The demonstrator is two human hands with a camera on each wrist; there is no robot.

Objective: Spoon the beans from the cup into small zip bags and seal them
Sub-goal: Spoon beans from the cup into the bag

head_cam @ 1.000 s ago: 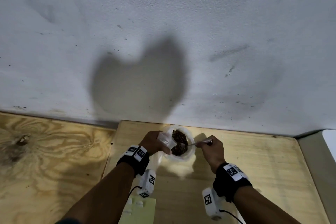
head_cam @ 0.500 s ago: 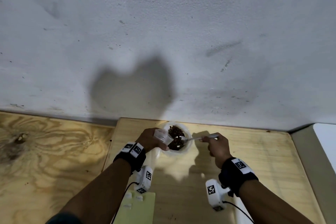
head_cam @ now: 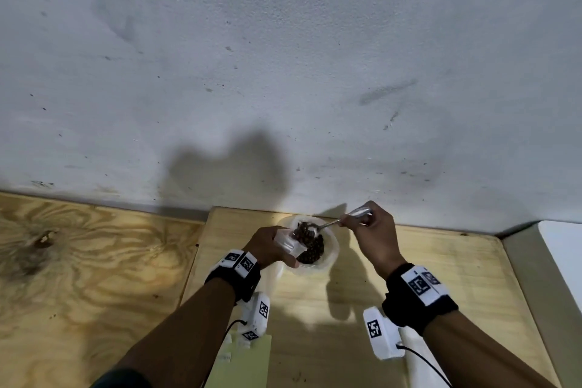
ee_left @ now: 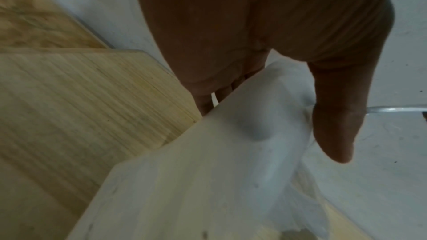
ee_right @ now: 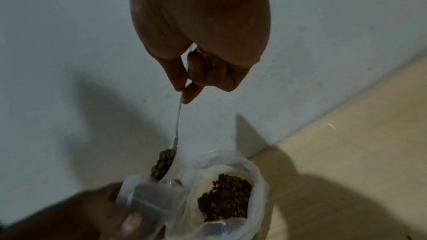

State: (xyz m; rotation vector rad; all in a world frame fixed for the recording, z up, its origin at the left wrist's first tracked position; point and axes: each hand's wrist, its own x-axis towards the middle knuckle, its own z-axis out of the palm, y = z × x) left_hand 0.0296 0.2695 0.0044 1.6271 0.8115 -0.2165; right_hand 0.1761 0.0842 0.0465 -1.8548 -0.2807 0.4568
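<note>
R hand (head_cam: 373,231) pinches the spoon (ee_right: 176,130) handle btw thumb & fingers (ee_right: 189,96); bowl is heaped w/ beans (ee_right: 163,164) & sits at the mouth of the small zip bag (ee_right: 150,198). L hand (head_cam: 267,246) grips that bag, fingers curled round it, just beside the cup (head_cam: 330,249). Cup stands near the desk (head_cam: 441,261) back edge, by the wall (head_cam: 283,57), lined w/ thin plastic, more beans inside. Light green sheet (head_cam: 245,365) at the desk front edge.
</note>
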